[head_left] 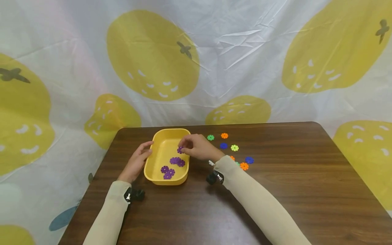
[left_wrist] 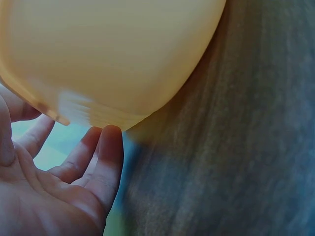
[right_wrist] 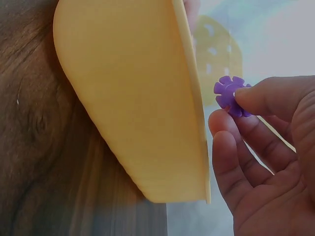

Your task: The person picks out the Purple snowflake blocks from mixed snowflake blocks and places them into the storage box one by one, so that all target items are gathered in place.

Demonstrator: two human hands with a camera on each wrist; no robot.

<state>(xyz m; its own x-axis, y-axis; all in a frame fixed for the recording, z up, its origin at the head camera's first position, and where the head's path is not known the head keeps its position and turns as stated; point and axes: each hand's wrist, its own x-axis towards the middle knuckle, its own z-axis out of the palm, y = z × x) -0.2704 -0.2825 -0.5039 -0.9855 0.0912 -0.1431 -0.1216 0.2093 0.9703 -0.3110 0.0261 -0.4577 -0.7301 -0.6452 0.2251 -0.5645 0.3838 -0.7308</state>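
My right hand (head_left: 197,146) is over the right side of a yellow plastic tub (head_left: 158,149). Between thumb and fingertips it pinches a purple snowflake disc (right_wrist: 229,96), a flat piece with a notched edge. In the right wrist view, that disc sits just beyond the tub's rim. Several more purple discs (head_left: 167,172) lie inside the tub, some overlapping, toward its near and right sides. My left hand (head_left: 136,163) rests relaxed fingers against the tub's left side, and the left wrist view shows its fingertips (left_wrist: 110,137) at the outer wall.
Right of the tub, loose discs lie on the brown wooden table (head_left: 294,177): orange (head_left: 224,135), green (head_left: 210,137), blue (head_left: 249,160), yellow-green (head_left: 234,148) and white (head_left: 211,163). My right forearm partly covers some. A lemon-patterned curtain (head_left: 196,68) hangs behind the table.
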